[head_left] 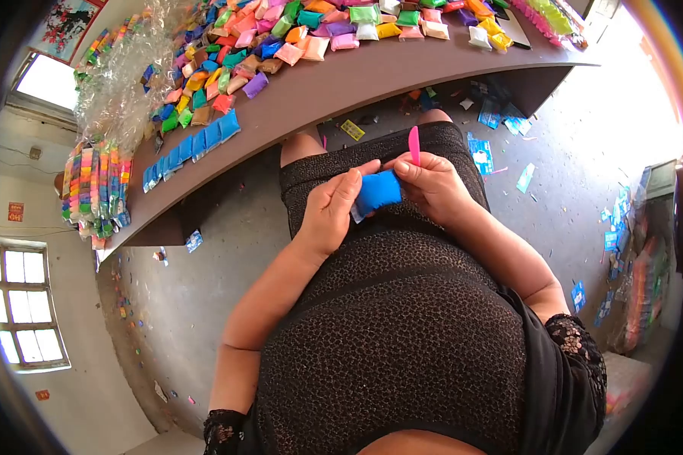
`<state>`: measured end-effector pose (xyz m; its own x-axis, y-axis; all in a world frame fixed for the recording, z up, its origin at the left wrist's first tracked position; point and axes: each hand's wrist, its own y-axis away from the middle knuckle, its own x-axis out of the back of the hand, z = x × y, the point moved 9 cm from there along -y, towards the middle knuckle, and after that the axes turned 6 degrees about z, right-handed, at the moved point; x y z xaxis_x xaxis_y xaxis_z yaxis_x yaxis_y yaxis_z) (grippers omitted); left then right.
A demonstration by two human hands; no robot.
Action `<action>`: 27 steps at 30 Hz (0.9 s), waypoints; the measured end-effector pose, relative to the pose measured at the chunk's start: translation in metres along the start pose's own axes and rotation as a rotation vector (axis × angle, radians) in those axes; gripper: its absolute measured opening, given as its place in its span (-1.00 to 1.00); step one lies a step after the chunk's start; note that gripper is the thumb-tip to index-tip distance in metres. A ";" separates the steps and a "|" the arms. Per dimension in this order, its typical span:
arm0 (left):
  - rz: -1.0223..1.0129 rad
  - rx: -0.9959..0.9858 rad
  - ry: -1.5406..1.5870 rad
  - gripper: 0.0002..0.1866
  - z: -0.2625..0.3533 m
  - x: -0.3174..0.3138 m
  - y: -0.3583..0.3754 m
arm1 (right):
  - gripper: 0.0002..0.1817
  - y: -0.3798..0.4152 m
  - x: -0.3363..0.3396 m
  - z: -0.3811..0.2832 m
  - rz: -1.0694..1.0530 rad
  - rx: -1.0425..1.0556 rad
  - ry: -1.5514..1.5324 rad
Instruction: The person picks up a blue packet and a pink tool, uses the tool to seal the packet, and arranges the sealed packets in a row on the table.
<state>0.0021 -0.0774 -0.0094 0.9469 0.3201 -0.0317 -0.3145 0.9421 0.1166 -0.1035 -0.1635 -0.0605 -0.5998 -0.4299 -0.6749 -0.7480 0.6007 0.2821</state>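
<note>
A small blue packet [379, 191], soft and pillow-shaped like the clay packets on the table, is held above my lap. My left hand [332, 208] is closed on its left edge, thumb on top. My right hand [435, 186] pinches the packet's right side and also has a pink plastic knife [413, 144] upright between its fingers. The fingertips behind the packet are hidden. On the table to the left lies a joined row of blue packets [193, 149].
The brown table [319, 95] curves across in front, with a heap of colourful packets [281, 34] on it. Clear plastic wrapping [121, 91] and bundled packet strips [95, 186] are at its left end. Blue wrappers [479, 154] litter the grey floor. Bags [641, 292] stand at right.
</note>
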 end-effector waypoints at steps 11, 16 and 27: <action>-0.034 0.073 0.019 -0.59 -0.006 -0.007 -0.003 | -0.81 -0.004 0.014 -0.007 0.102 0.094 0.113; 0.045 0.131 0.173 -0.66 -0.010 0.001 -0.004 | -0.71 -0.001 0.007 0.003 0.062 0.017 0.193; 0.093 0.133 0.189 -0.66 -0.024 0.013 -0.009 | -0.73 0.005 0.001 -0.003 0.077 -0.058 0.405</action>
<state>0.0156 -0.0795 -0.0344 0.8809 0.4298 -0.1982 -0.3765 0.8901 0.2567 -0.1082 -0.1630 -0.0573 -0.7093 -0.6225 -0.3309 -0.7044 0.6075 0.3671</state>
